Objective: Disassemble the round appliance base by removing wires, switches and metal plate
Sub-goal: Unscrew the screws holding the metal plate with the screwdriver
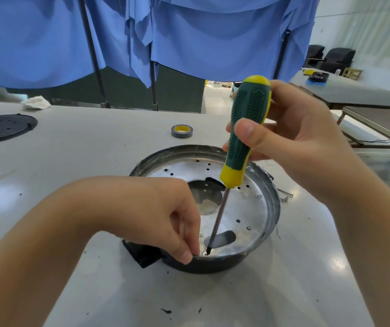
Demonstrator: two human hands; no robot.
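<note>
Right hand (290, 138) gripping green-yellow screwdriver (245, 135), tip on screw at near rim of round black appliance base (269, 223) mid-table, left hand (165, 218) pinching that rim; tilted shaft could cam out, stripping the head.

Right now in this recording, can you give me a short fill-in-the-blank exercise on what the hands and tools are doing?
1. The right hand grips the handle of a green and yellow ____.
2. The tool's tip sits at the near edge of the metal plate inside the round ____.
3. The left hand pinches the base's near ____.
4. Behind the base, a roll of ____ lies on the table.

Missing words: screwdriver; base; rim; tape
</note>
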